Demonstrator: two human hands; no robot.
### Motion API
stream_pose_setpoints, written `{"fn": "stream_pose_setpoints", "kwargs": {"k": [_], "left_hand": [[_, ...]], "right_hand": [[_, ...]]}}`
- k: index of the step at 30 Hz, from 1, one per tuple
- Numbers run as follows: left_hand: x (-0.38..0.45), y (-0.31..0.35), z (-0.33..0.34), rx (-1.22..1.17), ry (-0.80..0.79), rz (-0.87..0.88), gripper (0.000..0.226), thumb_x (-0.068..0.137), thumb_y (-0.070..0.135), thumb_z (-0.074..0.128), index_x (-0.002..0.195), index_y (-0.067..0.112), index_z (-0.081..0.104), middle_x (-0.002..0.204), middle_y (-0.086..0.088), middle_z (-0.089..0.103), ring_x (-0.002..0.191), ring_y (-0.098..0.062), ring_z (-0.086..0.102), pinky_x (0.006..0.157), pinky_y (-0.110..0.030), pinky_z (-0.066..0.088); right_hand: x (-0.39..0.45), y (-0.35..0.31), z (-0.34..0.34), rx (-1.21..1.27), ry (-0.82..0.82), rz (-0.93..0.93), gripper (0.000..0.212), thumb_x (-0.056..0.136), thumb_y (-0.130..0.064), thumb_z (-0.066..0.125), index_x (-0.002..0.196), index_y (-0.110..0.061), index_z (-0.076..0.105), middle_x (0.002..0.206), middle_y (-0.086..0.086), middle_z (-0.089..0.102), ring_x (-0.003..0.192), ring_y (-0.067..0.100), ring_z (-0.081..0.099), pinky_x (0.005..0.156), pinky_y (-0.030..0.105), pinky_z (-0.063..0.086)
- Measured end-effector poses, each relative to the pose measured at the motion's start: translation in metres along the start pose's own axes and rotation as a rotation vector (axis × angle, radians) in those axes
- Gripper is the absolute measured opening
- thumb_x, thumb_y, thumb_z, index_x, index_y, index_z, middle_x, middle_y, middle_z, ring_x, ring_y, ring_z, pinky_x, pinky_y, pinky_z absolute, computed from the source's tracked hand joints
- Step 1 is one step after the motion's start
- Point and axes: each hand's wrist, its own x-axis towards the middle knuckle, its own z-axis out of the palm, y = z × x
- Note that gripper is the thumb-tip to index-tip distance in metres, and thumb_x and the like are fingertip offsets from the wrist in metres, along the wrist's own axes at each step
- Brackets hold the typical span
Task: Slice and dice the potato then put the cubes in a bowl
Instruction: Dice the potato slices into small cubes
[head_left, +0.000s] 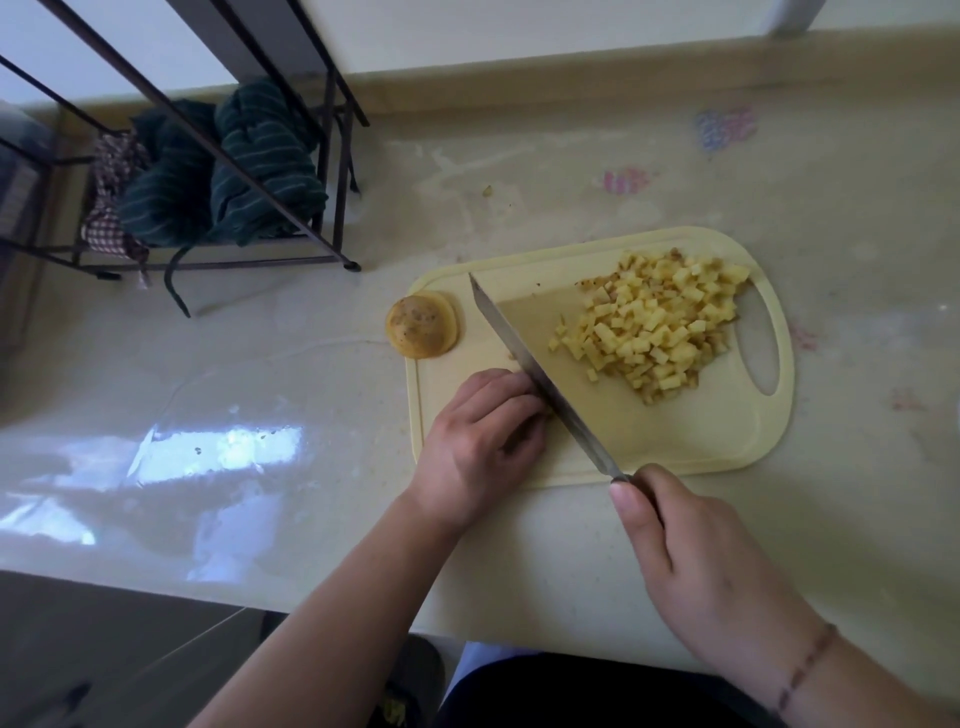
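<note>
Gripping the knife (540, 382) handle, my right hand (696, 566) angles the blade across the cutting board (675, 441) on the desk (571, 171). Beside the blade, my left hand (480, 441) curls over a hidden piece. Farther off lie potato cubes (660, 322) and a potato end (422, 325).

Home kitchen: glossy countertop (571, 171), cutting board (597, 431), metal rack (322, 156) holding dishcloths (249, 161).
</note>
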Motion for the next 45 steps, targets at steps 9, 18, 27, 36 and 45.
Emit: {"fn": "stream_pose_setpoints", "kwargs": {"k": [9, 18, 27, 36, 45], "left_hand": [[-0.005, 0.001, -0.004, 0.004, -0.005, -0.031, 0.008, 0.085, 0.002, 0.08, 0.089, -0.003, 0.075, 0.097, -0.014, 0.068, 0.093, -0.029, 0.065, 0.087, -0.033, 0.054], [-0.012, 0.006, -0.007, 0.005, 0.018, -0.064, 0.008, 0.084, 0.001, 0.079, 0.088, -0.003, 0.075, 0.097, -0.015, 0.069, 0.092, -0.031, 0.065, 0.085, -0.035, 0.054], [-0.01, 0.002, -0.003, -0.009, 0.006, -0.035, 0.004, 0.086, -0.002, 0.075, 0.089, -0.004, 0.075, 0.098, -0.014, 0.072, 0.095, -0.032, 0.068, 0.089, -0.035, 0.055], [-0.009, -0.002, -0.005, 0.005, -0.053, -0.012, 0.005, 0.089, 0.0, 0.075, 0.093, -0.003, 0.076, 0.101, -0.015, 0.071, 0.097, -0.033, 0.067, 0.089, -0.037, 0.053], [-0.006, -0.003, -0.008, 0.065, -0.042, 0.07, 0.004, 0.087, 0.0, 0.08, 0.09, -0.001, 0.078, 0.094, -0.012, 0.07, 0.091, -0.032, 0.067, 0.083, -0.036, 0.056]], "right_hand": [[-0.005, 0.016, -0.023, 0.103, 0.03, 0.096, 0.052, 0.08, -0.073, 0.021, 0.067, -0.028, 0.044, 0.052, 0.003, 0.049, 0.043, 0.011, 0.043, 0.047, 0.033, 0.037], [-0.021, 0.002, -0.013, 0.063, -0.038, 0.003, 0.044, 0.083, -0.069, 0.021, 0.075, -0.031, 0.042, 0.063, 0.004, 0.058, 0.051, 0.014, 0.051, 0.051, 0.028, 0.038], [-0.02, 0.002, -0.001, 0.004, -0.075, 0.012, 0.049, 0.085, -0.067, 0.017, 0.073, -0.025, 0.039, 0.063, -0.008, 0.056, 0.049, 0.01, 0.048, 0.051, 0.027, 0.033], [-0.01, 0.0, 0.001, 0.008, -0.066, 0.002, 0.043, 0.091, -0.062, 0.018, 0.068, -0.028, 0.034, 0.069, -0.019, 0.056, 0.056, 0.009, 0.049, 0.05, 0.023, 0.035], [-0.005, 0.015, -0.016, 0.054, 0.006, 0.032, 0.045, 0.083, -0.069, 0.021, 0.068, -0.032, 0.043, 0.066, -0.013, 0.06, 0.052, 0.008, 0.053, 0.051, 0.022, 0.039]]}}
